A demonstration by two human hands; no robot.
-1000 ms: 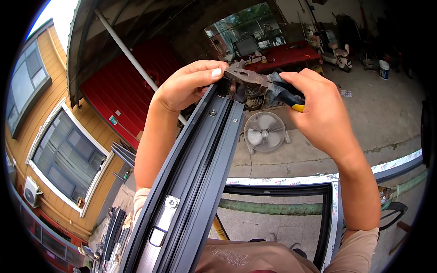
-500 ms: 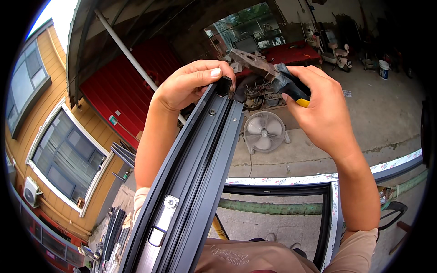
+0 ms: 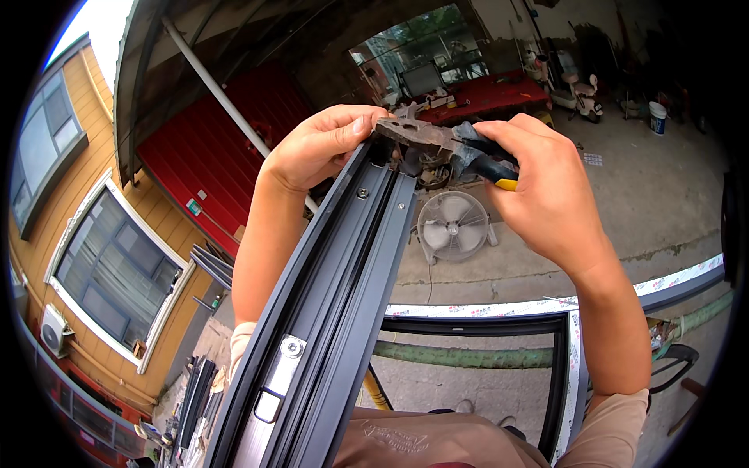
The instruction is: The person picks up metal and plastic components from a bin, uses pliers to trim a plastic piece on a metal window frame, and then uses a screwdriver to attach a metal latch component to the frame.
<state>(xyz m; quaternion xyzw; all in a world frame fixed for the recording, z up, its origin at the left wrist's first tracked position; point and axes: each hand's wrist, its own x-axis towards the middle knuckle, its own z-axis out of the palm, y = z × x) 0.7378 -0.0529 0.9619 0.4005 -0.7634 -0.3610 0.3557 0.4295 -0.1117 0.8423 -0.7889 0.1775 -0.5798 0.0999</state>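
Note:
A long dark grey aluminium window frame profile [image 3: 343, 288] runs from the lower edge up to the centre. My left hand [image 3: 320, 144] grips its far end, thumb on top. My right hand [image 3: 538, 187] holds pliers [image 3: 437, 140] with dark handles and a yellow tip. The rusty jaws lie across the profile's top end, next to my left thumb. A silver metal latch plate [image 3: 277, 382] is fixed low on the profile.
Below lie a concrete yard, a white floor fan [image 3: 452, 228], a red workbench [image 3: 484, 93] with tools and a white bucket [image 3: 658, 117]. A dark window frame [image 3: 558, 366] with taped edges lies beneath me. A yellow building with windows [image 3: 109, 273] stands at the left.
My right hand has brought the pliers back left and down onto the profile's end, after lifting them away half a second ago. My left hand has kept its grip.

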